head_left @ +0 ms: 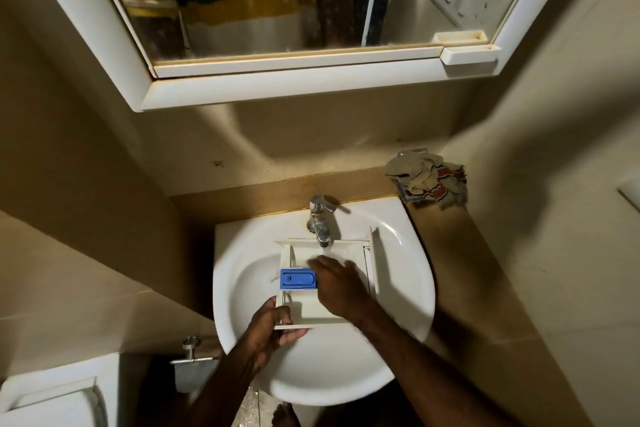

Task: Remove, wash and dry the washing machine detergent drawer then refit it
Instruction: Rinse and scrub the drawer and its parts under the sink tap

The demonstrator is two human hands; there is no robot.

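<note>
Gripping hand: the near-left corner of the detergent drawer [313, 314] is clamped by the left hand [268, 331], thumb curled over the front edge, fingers tucked underneath.
Drawer spot: it's held flat over the white sink [408, 295], front edge nearest the body, back end pushed out under the tap [320, 222].
Just past the grip: a blue insert [298, 278] is seated in the drawer's left-hand compartment, a bit further out from the left thumb.
Other hand: the right hand [337, 286] is laid across the middle of the drawer, to the right of the grip. Fingers are stretched toward the blue insert and look fairly flat, nothing is pinched as far as can be seen, though it's a bit blurred.
Water: a thin stream can be made out under the tap spout, landing in the drawer's far end.
Further out, right: a crumpled cloth [427, 178] is bunched on the ledge in the corner.
Farthest: a white-framed mirror cabinet [284, 87] is mounted above.
</note>
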